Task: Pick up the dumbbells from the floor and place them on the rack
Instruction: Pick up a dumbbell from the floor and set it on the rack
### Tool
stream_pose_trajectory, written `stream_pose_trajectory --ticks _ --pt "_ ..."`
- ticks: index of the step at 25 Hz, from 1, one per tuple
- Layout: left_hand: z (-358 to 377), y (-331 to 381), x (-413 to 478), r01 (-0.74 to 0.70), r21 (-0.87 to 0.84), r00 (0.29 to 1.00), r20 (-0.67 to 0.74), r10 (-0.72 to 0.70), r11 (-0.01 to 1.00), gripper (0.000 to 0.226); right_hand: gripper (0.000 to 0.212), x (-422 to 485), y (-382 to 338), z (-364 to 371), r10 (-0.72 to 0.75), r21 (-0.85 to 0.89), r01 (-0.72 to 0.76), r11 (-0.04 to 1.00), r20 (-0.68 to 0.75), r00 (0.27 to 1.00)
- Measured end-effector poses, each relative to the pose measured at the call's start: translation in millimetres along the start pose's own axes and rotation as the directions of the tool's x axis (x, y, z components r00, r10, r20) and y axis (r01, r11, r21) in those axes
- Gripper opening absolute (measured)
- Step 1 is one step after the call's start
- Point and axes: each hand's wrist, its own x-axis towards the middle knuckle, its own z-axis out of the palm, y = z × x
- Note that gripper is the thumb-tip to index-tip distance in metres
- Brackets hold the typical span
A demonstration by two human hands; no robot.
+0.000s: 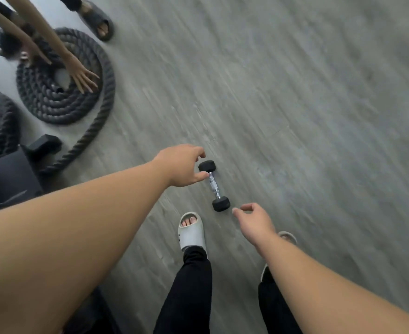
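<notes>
While both arms reach down toward the grey wood-grain floor [295,104], the small dumbbell [214,186] lies on it between the two hands, just ahead of the person's pale slide sandal [191,231]. Its long axis runs from upper left to lower right in the view. The left hand [181,166] is nearer: its grip is spread and empty, thumb at the handle's upper end, fingers curled above the far head, so closing round the handle looks like the next move. The right hand [254,221] hangs loosely curled, holding nothing, just beside the near head. Black hexagonal heads flank a short chrome handle. No rack is clearly visible.
</notes>
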Motion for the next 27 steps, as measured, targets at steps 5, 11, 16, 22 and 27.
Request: stream_pose_trajectory --ticks 5,11,16,22,27 --pt "82 -66 120 -0.022 0.041 0.998 0.059 0.02 0.999 0.065 0.042 121 13 82 0.074 0.096 -0.074 0.993 0.005 0.997" --pt "175 -90 248 -0.108 0.1 0.989 0.116 0.096 0.989 0.069 0.067 249 50 133 0.236 0.112 -0.228 0.967 -0.072 0.969" --pt "235 -93 304 -0.079 0.1 0.982 0.181 0.06 0.992 0.09 0.071 296 83 174 0.415 0.415 -0.416 0.809 0.099 0.905" --pt "244 -108 291 -0.031 -0.068 0.997 0.062 0.036 0.997 0.071 0.056 303 75 184 0.395 0.492 -0.322 0.809 -0.049 0.918" --pt "174 -134 204 0.103 -0.212 0.988 -0.088 -0.124 0.972 0.059 0.063 247 11 138 0.157 0.211 -0.13 0.969 -0.113 0.981"
